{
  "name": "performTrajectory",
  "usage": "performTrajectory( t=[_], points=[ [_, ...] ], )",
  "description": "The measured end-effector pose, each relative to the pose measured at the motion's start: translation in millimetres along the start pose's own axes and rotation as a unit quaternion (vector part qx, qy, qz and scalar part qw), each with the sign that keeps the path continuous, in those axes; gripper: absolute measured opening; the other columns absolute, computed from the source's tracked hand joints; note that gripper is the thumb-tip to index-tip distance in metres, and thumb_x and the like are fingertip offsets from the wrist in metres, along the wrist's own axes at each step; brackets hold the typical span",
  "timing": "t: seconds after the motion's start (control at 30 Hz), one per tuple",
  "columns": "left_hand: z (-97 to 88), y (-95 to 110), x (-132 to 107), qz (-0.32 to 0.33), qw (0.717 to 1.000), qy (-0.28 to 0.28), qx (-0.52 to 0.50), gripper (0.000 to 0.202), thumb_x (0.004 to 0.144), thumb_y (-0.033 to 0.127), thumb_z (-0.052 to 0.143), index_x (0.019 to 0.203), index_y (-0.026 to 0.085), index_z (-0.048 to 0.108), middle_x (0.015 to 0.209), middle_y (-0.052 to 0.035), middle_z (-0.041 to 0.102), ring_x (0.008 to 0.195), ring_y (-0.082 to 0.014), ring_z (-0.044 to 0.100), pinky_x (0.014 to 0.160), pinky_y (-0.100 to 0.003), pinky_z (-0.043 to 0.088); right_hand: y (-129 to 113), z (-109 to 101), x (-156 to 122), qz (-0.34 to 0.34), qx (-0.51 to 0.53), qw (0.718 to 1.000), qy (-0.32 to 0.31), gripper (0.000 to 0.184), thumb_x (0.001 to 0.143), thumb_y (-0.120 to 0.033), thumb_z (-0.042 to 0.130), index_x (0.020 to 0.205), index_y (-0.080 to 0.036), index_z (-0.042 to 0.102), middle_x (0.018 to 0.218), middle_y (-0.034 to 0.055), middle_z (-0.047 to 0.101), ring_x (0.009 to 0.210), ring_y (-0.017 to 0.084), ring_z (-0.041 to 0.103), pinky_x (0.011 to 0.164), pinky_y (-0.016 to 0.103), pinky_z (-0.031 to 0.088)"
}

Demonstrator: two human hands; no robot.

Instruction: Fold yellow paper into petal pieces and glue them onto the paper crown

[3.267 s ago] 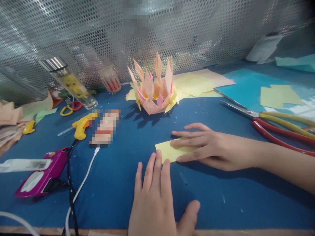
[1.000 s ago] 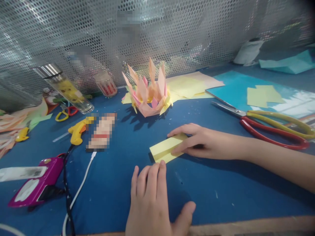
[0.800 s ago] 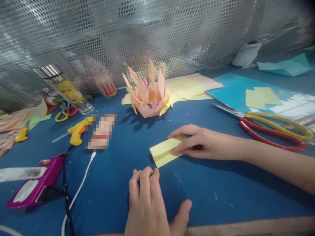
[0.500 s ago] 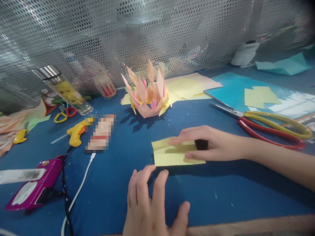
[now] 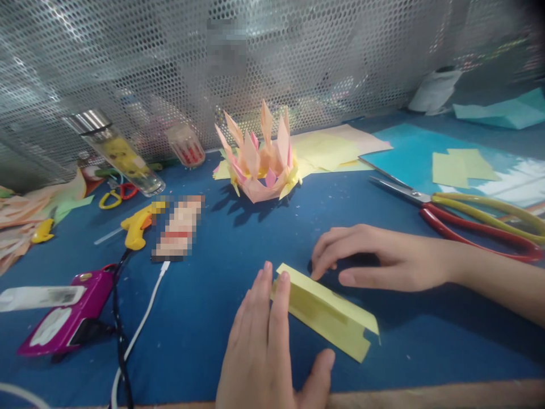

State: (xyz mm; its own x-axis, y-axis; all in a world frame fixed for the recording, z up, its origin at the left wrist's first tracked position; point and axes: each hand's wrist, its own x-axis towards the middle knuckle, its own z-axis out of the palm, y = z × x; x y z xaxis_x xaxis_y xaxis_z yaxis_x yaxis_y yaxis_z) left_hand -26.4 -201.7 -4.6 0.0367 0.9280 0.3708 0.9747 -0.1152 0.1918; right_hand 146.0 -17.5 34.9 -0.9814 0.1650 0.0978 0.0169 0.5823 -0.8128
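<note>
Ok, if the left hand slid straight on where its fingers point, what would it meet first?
The left hand would likely meet the folded yellow paper first: one end sits right at the index fingertip. Beyond, the spiky peach paper piece looks roughly in line, though depth is hard to judge.

Cannot see all of the yellow paper [image 5: 327,322] behind the left hand [image 5: 261,346], cut off by the bottom edge; cannot identify the pixelated slab [image 5: 179,230].

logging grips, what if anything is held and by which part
Nothing is clearly gripped: the left hand overlaps one end of the folded yellow paper; the right hand, open, is beside it.
</note>
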Motion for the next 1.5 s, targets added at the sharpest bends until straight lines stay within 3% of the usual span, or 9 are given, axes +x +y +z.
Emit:
performTrajectory(
  t=[0.13,0.27,0.37,0.47,0.57,0.67,0.77,1.23,1.5],
  points=[
    [-2.1,4,-1,-0.015,1.0,0.019,0.015,0.054,0.087,0.038,0.049,0.137,0.023,0.04,0.136,-0.0165,0.039,0.112,-0.0323,0.049,0.082,-0.046,0.05,-4,6,1,-0.027,-0.049,0.998,-0.002,0.023,0.086,-0.025,0.061,0.105,-0.015,0.068,0.103,0.0106,0.06,0.091,0.016,0.058,0.085,0.029,0.046],
    [-1.5,4,-3,-0.015,1.0,0.016,-0.004,0.051,0.087,0.034,0.05,0.135,0.019,0.043,0.117,-0.0158,0.043,0.084,-0.0212,0.052,0.068,-0.036,0.052,-3,12,1,-0.049,-0.116,0.992,-0.005,0.019,0.085,-0.022,0.061,0.099,-0.016,0.071,0.1,0.0108,0.06,0.09,0.016,0.058,0.087,0.03,0.045],
    [-0.2,1,-5,0.04,0.999,0.019,-0.027,0.046,0.088,0.03,0.05,0.131,0.015,0.048,0.116,-0.0155,0.048,0.086,-0.0206,0.054,0.071,-0.032,0.052,-3,12,1,-0.059,-0.123,0.991,-0.006,0.023,0.085,-0.019,0.059,0.106,-0.015,0.068,0.103,0.0111,0.06,0.094,0.017,0.057,0.089,0.031,0.044],
    [0.2,-1,-5,0.083,0.996,0.035,-0.022,0.038,0.088,0.027,0.05,0.125,0.017,0.053,0.121,-0.015,0.052,0.098,-0.0242,0.056,0.077,-0.034,0.053,-4,13,1,-0.042,-0.042,0.998,0.03,0.027,0.086,-0.016,0.057,0.112,-0.015,0.06,0.106,0.0102,0.058,0.095,0.016,0.056,0.087,0.029,0.044],
    [0.2,-1,-5,0.095,0.994,0.043,-0.024,0.036,0.089,0.021,0.048,0.125,0.017,0.054,0.125,-0.0132,0.056,0.108,-0.024,0.057,0.083,-0.033,0.053,-2,13,2,0.004,0.134,0.987,0.092,0.011,0.089,-0.019,0.056,0.099,-0.017,0.054,0.095,0.0056,0.055,0.087,0.013,0.053,0.079,0.027,0.043],
    [0.2,1,-6,0.095,0.994,0.048,-0.029,0.036,0.089,0.019,0.047,0.124,0.018,0.055,0.125,-0.0097,0.06,0.109,-0.0202,0.06,0.087,-0.028,0.053,6,14,4,0.0,0.341,0.934,0.105,0.013,0.088,-0.025,0.058,0.085,-0.018,0.047,0.086,0.0017,0.05,0.081,0.013,0.049,0.073,0.026,0.039],
    [0.3,2,-7,0.074,0.996,0.052,-0.023,0.036,0.089,0.021,0.047,0.125,0.018,0.054,0.124,-0.0095,0.063,0.108,-0.0189,0.063,0.086,-0.025,0.054,11,15,7,-0.009,0.453,0.886,0.097,0.022,0.083,-0.027,0.063,0.077,-0.018,0.044,0.077,-0.0003,0.047,0.074,0.013,0.047,0.066,0.026,0.035],
    [0.0,5,-8,-0.007,0.995,0.088,-0.036,0.042,0.085,0.018,0.054,0.127,0.018,0.051,0.121,-0.0103,0.062,0.108,-0.0193,0.063,0.091,-0.027,0.053,6,11,8,0.054,0.544,0.83,0.108,0.012,0.076,-0.024,0.041,0.068,-0.02,0.033,0.067,-0.0012,0.031,0.063,0.016,0.026,0.065,0.029,0.03],
    [-3.9,4,-1,0.011,0.997,-0.026,-0.07,0.067,0.075,0.012,0.047,0.139,0.032,0.037,0.123,-0.0131,0.046,0.105,-0.027,0.06,0.073,-0.035,0.057,5,13,9,0.054,0.538,0.834,0.109,0.009,0.075,-0.023,0.038,0.068,-0.021,0.032,0.064,-0.0023,0.027,0.059,0.016,0.021,0.062,0.03,0.028]
  ],
)
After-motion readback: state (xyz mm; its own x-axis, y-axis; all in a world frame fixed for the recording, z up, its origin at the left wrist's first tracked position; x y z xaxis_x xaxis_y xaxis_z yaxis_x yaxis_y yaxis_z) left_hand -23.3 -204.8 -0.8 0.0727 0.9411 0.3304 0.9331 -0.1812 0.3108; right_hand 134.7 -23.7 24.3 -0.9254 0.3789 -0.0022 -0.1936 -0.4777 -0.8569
